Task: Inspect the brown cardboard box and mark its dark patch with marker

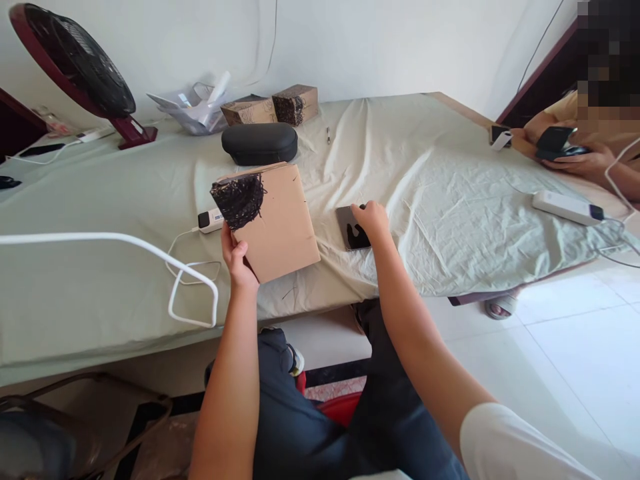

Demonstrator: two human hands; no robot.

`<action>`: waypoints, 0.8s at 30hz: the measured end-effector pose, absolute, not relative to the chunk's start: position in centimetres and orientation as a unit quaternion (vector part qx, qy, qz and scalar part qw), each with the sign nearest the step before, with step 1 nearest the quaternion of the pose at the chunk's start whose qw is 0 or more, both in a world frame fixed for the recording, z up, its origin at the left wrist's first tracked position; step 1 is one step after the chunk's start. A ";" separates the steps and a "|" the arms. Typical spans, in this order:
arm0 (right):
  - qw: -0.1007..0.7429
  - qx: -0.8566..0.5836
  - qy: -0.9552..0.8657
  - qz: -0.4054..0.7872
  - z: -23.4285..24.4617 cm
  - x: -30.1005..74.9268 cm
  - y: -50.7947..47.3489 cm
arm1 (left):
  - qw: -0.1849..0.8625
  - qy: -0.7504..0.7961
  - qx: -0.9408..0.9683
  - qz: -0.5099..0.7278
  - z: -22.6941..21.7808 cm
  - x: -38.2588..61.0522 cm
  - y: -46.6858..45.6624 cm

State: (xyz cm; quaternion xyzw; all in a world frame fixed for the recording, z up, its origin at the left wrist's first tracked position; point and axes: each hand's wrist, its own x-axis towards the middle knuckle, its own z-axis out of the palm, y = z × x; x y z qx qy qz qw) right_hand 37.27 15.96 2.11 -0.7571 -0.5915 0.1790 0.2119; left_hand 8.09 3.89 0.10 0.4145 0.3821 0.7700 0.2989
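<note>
My left hand (237, 259) grips the lower left edge of a cardboard box (280, 223), which is tilted above the cloth-covered table. Dense black scribble covers the box's upper left corner. Farther right, my right hand (374, 219) has its thumb and curled fingers on a flat dark smartphone (349, 227) lying on the cloth. My hand hides the phone's right side, and its glossy surface shows a reflection. Behind the box sits a black zip case (260, 143).
Two more cardboard boxes (296, 105) stand by the wall, beside a clear plastic basket (200, 117) and a fan (75, 67). A white power strip (567, 207) lies at right, near another person's hands (583, 163). A white cable (115, 238) crosses the left foreground.
</note>
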 end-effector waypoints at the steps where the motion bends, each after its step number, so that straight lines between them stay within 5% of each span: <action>1: 0.195 -0.762 -0.590 0.181 2.0 36.8 15.9 | 0.294 0.389 0.416 0.768 0.1 8.1 3.9; 6: 0.109 -0.789 -0.576 0.184 2.0 34.8 15.5 | 0.289 0.399 0.411 0.767 0.0 7.9 3.8; 24: 0.129 -0.798 -0.566 0.163 1.4 34.2 15.8 | 0.300 0.387 0.415 0.767 -0.8 7.3 4.3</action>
